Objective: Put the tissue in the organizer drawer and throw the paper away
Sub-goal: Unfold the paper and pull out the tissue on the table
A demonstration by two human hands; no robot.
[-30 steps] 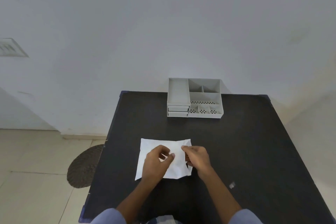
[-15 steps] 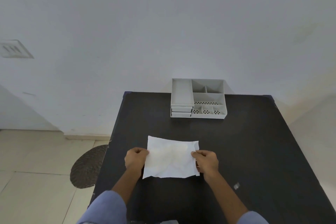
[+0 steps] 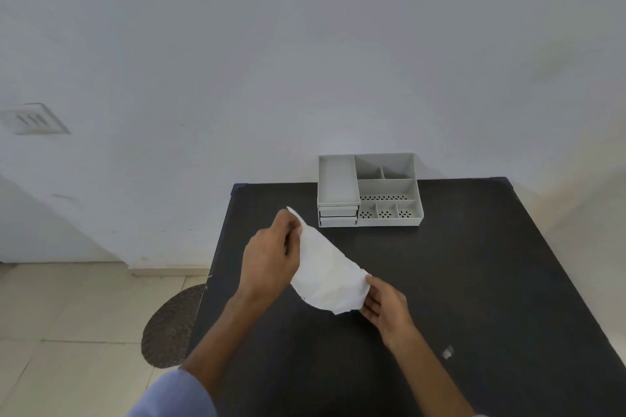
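The tissue (image 3: 327,276) looks like thin white paper, soft and faintly crinkled, matt all over, sagging where it hangs. The organizer (image 3: 370,191) appears to be light grey plastic, smooth with a dull sheen, some of its compartment floors perforated with small holes. The table (image 3: 474,264) top is black, smooth and matt. The wall (image 3: 305,61) is painted, flat and matt. The floor (image 3: 67,315) is pale tile, slightly glossy, and the round mat (image 3: 171,328) on it looks coarse and woven
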